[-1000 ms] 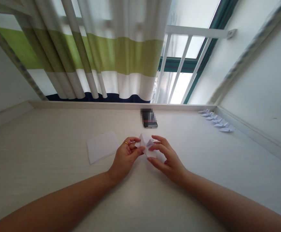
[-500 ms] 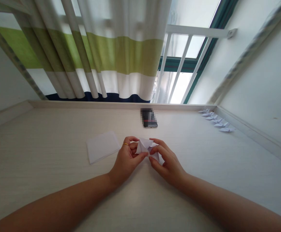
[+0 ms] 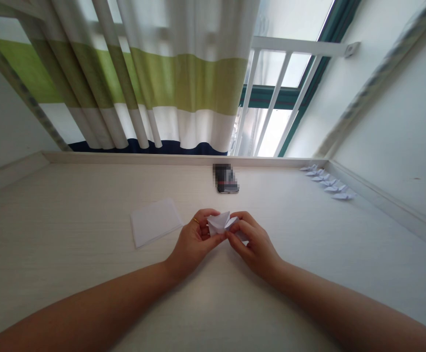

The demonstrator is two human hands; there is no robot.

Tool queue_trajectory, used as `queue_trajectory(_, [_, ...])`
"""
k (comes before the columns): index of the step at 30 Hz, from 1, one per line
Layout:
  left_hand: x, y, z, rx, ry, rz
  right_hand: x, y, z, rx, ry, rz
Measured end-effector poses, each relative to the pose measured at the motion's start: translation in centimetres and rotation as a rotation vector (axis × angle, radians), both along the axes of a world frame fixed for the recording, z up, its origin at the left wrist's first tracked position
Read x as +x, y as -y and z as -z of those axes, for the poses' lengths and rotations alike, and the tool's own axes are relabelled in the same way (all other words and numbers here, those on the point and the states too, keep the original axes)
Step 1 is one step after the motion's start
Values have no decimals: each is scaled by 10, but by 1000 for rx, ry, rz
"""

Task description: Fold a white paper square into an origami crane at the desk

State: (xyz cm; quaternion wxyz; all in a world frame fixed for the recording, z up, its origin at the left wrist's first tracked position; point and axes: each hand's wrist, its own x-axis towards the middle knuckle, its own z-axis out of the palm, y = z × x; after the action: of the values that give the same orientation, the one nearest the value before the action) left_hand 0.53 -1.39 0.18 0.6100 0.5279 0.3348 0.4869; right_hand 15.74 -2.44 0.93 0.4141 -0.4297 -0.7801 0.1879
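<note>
We find both hands over the middle of the pale wood-grain table, working one small folded piece of white paper. The left hand, with a gold ring on one finger, grips its left side, thumb along the near edge and fingertips behind. The right hand pinches the right side between thumb and bent fingers.

We note the following change. A second ago the right thumb stood away from the fingers, and one tall peak rose from the paper; now that thumb is drawn in, the two thumb tips meet or nearly meet at the near edge, and a wide flap shows beside a narrower fold. We judge that the piece has been turned or refolded and is now steadied from both sides, as suits shaping a crease. The crease itself is hidden by the fingers.

Elsewhere we record no shift: the flat stack of white paper sheets lies beyond the left wrist, the partly blurred smartphone near the back ledge, and the row of small folded paper figures at the far right corner.
</note>
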Motion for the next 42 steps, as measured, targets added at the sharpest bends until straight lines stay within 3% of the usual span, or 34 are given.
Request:
queue_trajectory(12, [-2, -4, 3, -55, -11, -27, 0, -2, 1, 33, -27, -1])
queue_trajectory(23, [-2, -4, -3, -79, -49, -46, 2, -5, 1, -100, -51, -24])
queue_trajectory(31, [-2, -6, 1, -81, -52, -46, 4, -8, 4, -203, -118, -24])
queue_trajectory(42, [-2, -6, 0, -147, -74, -81, 3, -7, 1, -238, -148, -51])
